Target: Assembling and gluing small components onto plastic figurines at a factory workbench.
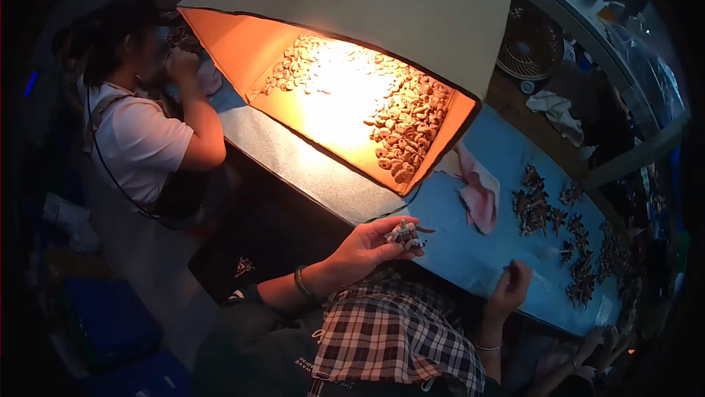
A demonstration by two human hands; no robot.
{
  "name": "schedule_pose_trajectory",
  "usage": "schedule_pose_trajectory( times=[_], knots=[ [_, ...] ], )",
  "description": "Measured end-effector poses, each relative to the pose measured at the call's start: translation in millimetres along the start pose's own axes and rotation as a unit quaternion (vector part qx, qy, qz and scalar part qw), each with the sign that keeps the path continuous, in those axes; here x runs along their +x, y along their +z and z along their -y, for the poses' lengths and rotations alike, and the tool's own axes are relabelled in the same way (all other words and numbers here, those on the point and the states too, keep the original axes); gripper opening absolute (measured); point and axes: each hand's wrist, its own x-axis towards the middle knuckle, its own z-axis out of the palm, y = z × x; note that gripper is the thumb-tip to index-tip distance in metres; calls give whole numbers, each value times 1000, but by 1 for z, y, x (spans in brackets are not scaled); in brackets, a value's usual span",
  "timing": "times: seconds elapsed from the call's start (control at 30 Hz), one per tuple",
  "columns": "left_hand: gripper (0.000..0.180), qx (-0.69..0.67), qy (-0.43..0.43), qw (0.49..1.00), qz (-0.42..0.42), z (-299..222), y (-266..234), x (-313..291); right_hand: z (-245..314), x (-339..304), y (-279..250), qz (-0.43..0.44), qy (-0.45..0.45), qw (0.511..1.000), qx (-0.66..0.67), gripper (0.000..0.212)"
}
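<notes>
My left hand (361,251) is closed around a small grey-white and dark brown figurine (402,234), held between thumb and fingers above the near table edge. A thin reddish-brown tip sticks out beside it. My right hand (512,284) is raised over the table edge to the right, apart from the figurine. Its fingers are curled, and whatever they may hold is too dim and small to make out. Several dark brown figurines (534,206) lie in clusters on the blue tabletop (448,250) beyond my right hand.
A cardboard box (411,0), lit brightly inside, holds many small brown pieces (411,125). Beside it lie a pink cloth (479,195) and, farther back, a fan (527,41). A co-worker (147,132) sits at the left; another person's hands (606,349) show lower right. Blue crates (110,320) stand lower left.
</notes>
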Motion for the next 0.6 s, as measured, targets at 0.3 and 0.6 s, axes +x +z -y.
schedule_pose_trajectory(
  times=[0.3, 0.6],
  knots=[
    [43, 65, 217, 951, -212, -46, -33, -62, 168, 62, 197, 340, -244, 907, 46, 31],
    [44, 49, 251, 925, -281, -41, -46, -126, 136, 114, 352, 153, -396, 849, -315, 14]
  ],
)
